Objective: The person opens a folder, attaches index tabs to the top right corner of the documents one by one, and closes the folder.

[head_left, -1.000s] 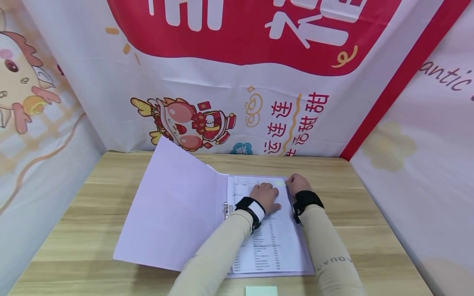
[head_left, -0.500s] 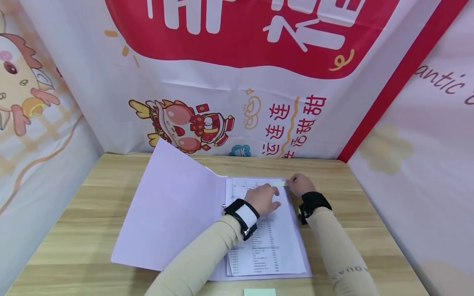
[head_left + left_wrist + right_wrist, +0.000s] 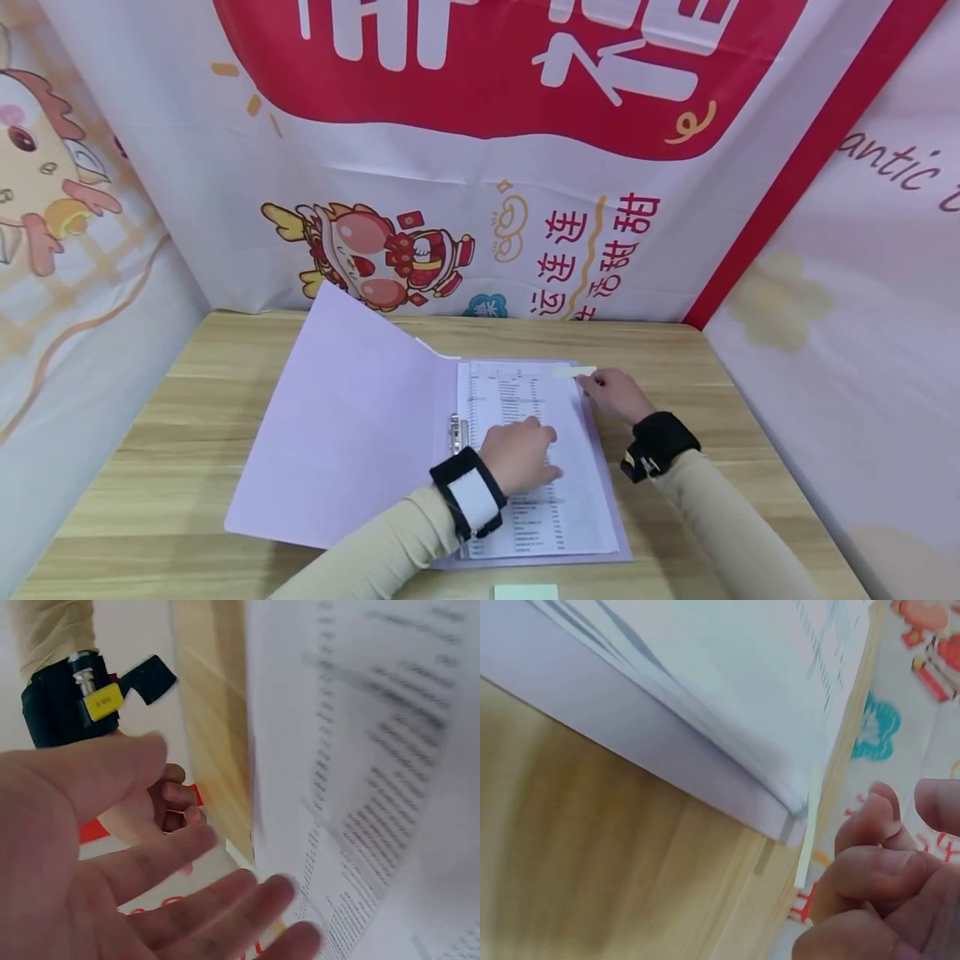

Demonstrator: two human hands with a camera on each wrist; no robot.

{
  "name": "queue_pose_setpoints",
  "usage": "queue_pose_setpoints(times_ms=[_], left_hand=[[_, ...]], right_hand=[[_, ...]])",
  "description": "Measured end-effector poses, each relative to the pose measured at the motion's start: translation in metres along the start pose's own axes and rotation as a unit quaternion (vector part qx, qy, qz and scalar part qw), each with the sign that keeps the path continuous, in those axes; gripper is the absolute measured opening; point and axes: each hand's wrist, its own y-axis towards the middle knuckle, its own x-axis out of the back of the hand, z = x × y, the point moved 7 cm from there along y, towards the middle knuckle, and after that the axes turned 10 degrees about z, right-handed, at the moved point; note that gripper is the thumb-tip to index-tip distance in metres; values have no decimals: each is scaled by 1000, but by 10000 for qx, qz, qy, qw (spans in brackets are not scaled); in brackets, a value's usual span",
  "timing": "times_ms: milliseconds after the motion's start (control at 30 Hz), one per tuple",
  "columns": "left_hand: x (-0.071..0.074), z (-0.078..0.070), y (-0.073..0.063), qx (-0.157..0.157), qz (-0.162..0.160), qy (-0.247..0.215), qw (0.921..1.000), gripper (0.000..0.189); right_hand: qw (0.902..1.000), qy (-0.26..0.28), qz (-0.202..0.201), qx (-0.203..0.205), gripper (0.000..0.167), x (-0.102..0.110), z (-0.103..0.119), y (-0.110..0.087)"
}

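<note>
A lilac folder (image 3: 345, 425) lies spread on the table, its cover raised at the left. Printed sheets (image 3: 577, 492) fill its right side, beside a metal clip (image 3: 459, 433) at the spine. A narrow pale-green sticky note (image 3: 572, 372) sits at the sheets' top right corner and juts past their edge. Just beside that note is my right hand (image 3: 618, 396); in the right wrist view its fingers (image 3: 870, 877) are loosely bent, thumb apart, with the note (image 3: 808, 840) outside them. My left hand (image 3: 517, 458) hovers over the printed text, fingers loosely spread in the left wrist view.
At the front edge of the wooden table (image 3: 150, 467) lies a pale-green pad of sticky notes (image 3: 525, 592), partly cut off by the frame. A printed cloth (image 3: 420, 150) hangs behind the table, with more cloth at both sides.
My left hand has lifted off the upper sheet and come down toward the front. My right hand has drawn slightly right and frontward from the corner, and the sticky note's end now shows.
</note>
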Motion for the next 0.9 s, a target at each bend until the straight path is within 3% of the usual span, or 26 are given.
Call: queue_pose_setpoints(times_ms=[267, 433, 667, 900], left_hand=[[-27, 6, -27, 170, -35, 278, 9995, 66], [-40, 8, -40, 451, -92, 270, 9986, 87], [-63, 16, -47, 716, 56, -246, 9971, 101], [-72, 19, -46, 770, 70, -261, 9967, 105]], right_hand=[[9973, 416, 569, 179, 43, -15, 8, -48], [9968, 494, 618, 63, 42, -25, 1, -74], [9938, 767, 772, -214, 47, -52, -29, -99], [9897, 742, 1177, -345, 49, -78, -41, -113]])
